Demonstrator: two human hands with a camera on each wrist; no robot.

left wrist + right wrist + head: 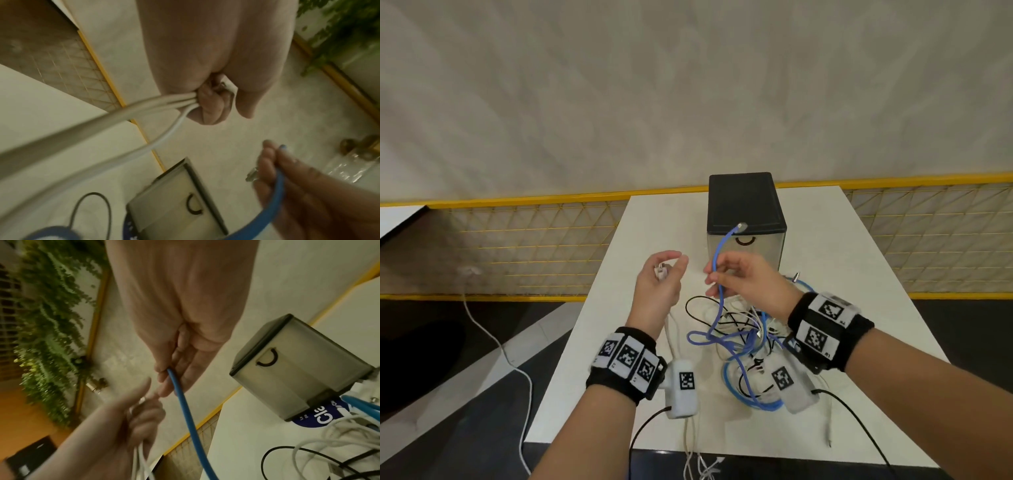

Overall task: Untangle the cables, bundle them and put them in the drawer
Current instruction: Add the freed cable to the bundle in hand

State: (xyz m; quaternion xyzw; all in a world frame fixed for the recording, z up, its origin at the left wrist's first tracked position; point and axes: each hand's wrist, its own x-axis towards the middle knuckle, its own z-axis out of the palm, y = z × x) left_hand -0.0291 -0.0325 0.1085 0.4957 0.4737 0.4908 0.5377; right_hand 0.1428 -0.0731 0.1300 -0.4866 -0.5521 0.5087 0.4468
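We're holding both hands up over the white table; left hand is gripping white cables, fingers curled round them with a plug end in the fist; right hand is pinching the blue cable, its connector end sticking up in front of the drawer box; the rest of the tangle is lying on the table between our wrists; drawer is sitting closed.

Left hand: fingers curled round several white cables, metal plug tip visible. Right hand pinches blue cable. Drawer box and black cable on counter. Blurred.
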